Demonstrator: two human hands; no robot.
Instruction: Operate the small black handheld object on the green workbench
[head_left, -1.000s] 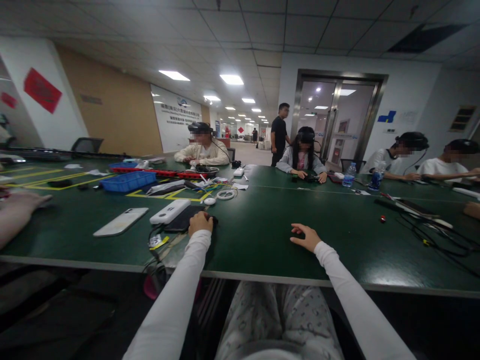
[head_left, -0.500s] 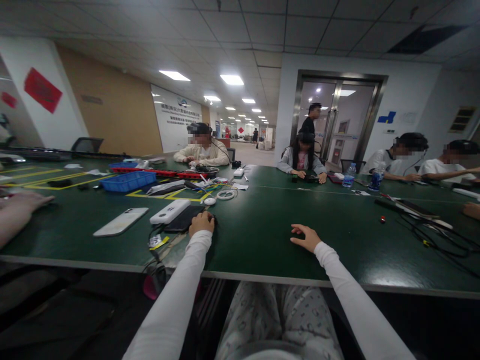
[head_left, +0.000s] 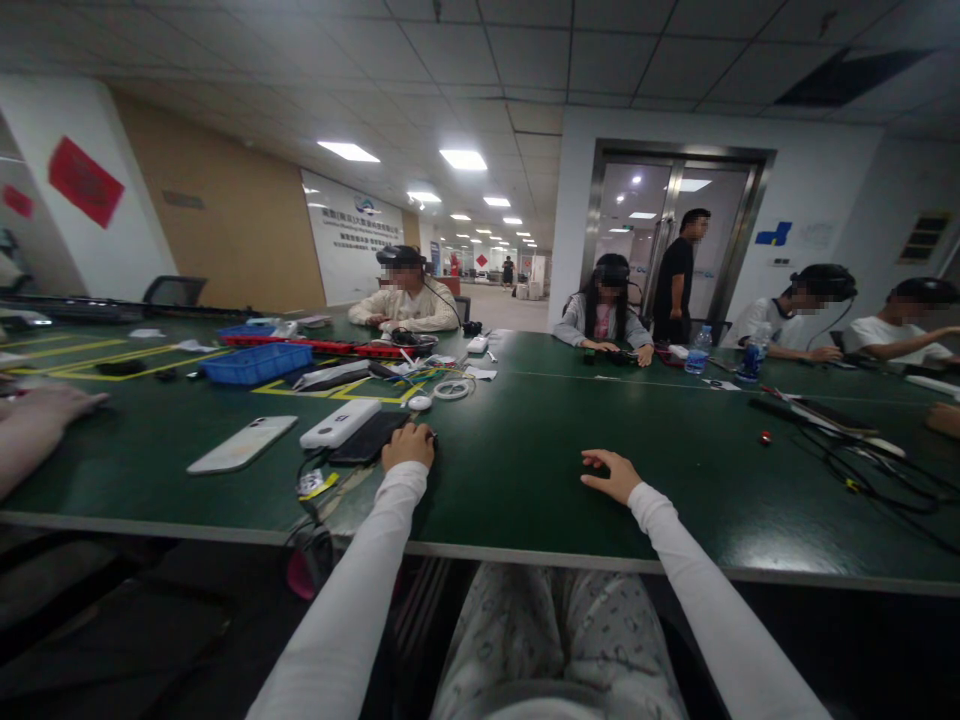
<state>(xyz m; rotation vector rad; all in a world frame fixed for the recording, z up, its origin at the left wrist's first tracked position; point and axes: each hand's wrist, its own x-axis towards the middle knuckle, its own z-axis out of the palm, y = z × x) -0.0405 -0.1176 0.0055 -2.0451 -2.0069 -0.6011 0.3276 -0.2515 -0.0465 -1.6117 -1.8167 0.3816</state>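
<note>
Both my arms in white sleeves reach onto a dark green table (head_left: 525,440). My left hand (head_left: 407,446) is curled into a fist on the table top, its knuckles against a small dark object I cannot make out. A black pad (head_left: 367,437) and a white power bank (head_left: 340,423) lie just left of it. My right hand (head_left: 611,473) rests on bare table with its fingers loosely bent and apart, holding nothing.
A white phone (head_left: 241,443) lies left of the power bank, with cables and a yellow tag (head_left: 316,484) near the edge. A blue tray (head_left: 257,361) and tape roll (head_left: 451,389) sit farther back. Several seated people work across the table; one person (head_left: 677,275) stands by the door.
My left hand has slid slightly right and forward. The standing person has walked right, from the corridor opening to the glass door. My right hand has stayed put.
</note>
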